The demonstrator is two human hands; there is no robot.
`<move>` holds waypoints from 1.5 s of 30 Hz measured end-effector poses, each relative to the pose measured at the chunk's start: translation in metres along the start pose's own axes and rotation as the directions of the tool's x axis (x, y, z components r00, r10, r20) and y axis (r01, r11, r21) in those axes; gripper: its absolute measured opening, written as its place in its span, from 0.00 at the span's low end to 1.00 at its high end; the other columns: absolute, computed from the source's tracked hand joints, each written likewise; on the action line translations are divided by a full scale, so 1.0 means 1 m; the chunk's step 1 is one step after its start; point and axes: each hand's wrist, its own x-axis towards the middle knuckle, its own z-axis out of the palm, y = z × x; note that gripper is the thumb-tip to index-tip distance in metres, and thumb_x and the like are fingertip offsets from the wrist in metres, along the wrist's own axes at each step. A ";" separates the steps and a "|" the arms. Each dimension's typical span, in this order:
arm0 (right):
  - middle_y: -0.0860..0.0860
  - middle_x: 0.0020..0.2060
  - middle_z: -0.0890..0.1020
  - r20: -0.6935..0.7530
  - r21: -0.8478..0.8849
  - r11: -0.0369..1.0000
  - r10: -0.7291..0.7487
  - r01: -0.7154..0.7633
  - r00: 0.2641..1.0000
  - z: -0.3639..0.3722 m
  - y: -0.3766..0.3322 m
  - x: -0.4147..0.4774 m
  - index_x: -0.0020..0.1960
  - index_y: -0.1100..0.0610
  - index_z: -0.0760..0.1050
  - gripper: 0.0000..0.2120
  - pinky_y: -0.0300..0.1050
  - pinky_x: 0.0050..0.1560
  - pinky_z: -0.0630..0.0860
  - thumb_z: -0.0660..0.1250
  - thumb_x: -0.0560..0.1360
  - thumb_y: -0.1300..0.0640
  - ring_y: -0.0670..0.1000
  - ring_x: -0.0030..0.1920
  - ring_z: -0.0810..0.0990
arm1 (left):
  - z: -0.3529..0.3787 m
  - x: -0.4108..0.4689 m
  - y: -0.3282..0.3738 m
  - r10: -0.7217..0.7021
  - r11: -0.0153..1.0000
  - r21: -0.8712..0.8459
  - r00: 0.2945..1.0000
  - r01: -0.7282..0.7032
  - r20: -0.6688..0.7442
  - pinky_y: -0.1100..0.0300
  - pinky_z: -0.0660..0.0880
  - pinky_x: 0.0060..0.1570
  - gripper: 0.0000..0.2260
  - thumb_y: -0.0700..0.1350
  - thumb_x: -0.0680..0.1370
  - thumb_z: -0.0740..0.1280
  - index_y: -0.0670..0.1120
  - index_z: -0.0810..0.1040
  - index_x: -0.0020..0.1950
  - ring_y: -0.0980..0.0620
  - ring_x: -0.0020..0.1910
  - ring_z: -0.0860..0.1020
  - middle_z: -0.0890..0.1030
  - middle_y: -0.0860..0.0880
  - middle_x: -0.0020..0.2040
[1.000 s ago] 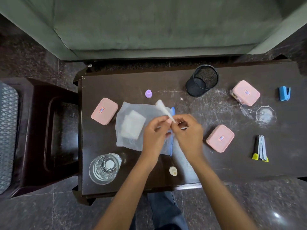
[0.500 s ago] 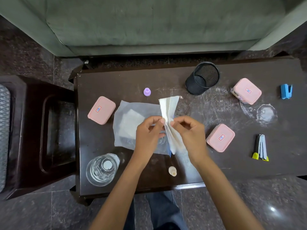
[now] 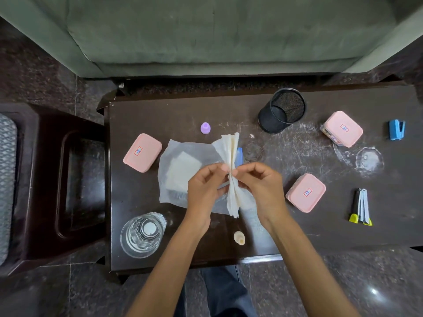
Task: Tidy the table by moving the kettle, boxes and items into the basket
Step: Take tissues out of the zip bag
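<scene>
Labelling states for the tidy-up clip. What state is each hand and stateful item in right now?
left hand: pinches paper stack
right hand: pinches paper stack
paper stack: held between both hands, ends fanned out
left pink box: lid on
near pink box: lid on
far pink box: lid on
mesh cup: upright, looks empty
clear bottle: upright, capped
plastic bag: lying flat

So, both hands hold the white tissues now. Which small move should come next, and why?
Probably press the fanned tissue stack flat, then carry it toward the black mesh basket. The left hand and right hand pinch it at its middle, its ends splay out over the clear wrapper, and the basket's mouth is open at the table's far side.
</scene>
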 end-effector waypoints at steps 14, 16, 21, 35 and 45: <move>0.54 0.36 0.82 0.086 0.217 0.961 0.158 -0.173 0.984 -0.004 0.006 0.003 0.37 0.60 0.77 0.08 0.39 0.35 0.77 0.65 0.73 0.68 0.47 0.33 0.80 | -0.001 -0.001 -0.006 -0.020 1.000 -0.016 0.999 0.019 -0.041 0.59 0.80 0.48 0.06 0.43 0.76 0.66 0.43 0.81 0.49 0.53 0.44 0.84 0.84 0.45 0.49; 0.54 0.36 0.81 0.087 0.291 0.939 0.165 -0.183 0.982 -0.004 0.006 0.004 0.37 0.60 0.75 0.09 0.39 0.37 0.77 0.62 0.74 0.69 0.47 0.34 0.79 | -0.001 0.000 -0.006 -0.055 0.996 -0.066 0.997 0.052 -0.050 0.54 0.80 0.51 0.05 0.43 0.76 0.66 0.45 0.80 0.48 0.50 0.48 0.83 0.84 0.45 0.51; 0.50 0.32 0.80 0.087 0.287 0.948 0.118 -0.138 0.989 -0.004 0.006 0.005 0.38 0.58 0.76 0.09 0.38 0.37 0.74 0.61 0.75 0.66 0.45 0.32 0.77 | 0.004 -0.001 -0.006 -0.030 0.999 -0.032 0.999 0.031 0.020 0.61 0.79 0.49 0.07 0.44 0.78 0.64 0.46 0.81 0.48 0.54 0.46 0.81 0.83 0.49 0.48; 0.52 0.42 0.84 0.122 0.481 0.856 0.147 -0.188 0.982 -0.037 -0.007 0.029 0.48 0.61 0.76 0.11 0.40 0.40 0.81 0.61 0.72 0.73 0.49 0.41 0.83 | 0.012 0.031 0.003 0.029 0.837 0.535 0.985 -0.118 0.171 0.55 0.78 0.49 0.14 0.47 0.72 0.71 0.45 0.76 0.55 0.47 0.52 0.79 0.80 0.47 0.53; 0.51 0.32 0.84 0.093 -0.198 0.975 0.118 -0.098 0.989 -0.091 -0.034 0.069 0.41 0.60 0.81 0.09 0.43 0.38 0.79 0.72 0.65 0.71 0.49 0.33 0.81 | 0.014 0.053 0.034 -0.066 0.704 0.643 0.875 -0.300 0.480 0.71 0.74 0.33 0.06 0.41 0.71 0.72 0.46 0.78 0.47 0.66 0.35 0.77 0.79 0.53 0.42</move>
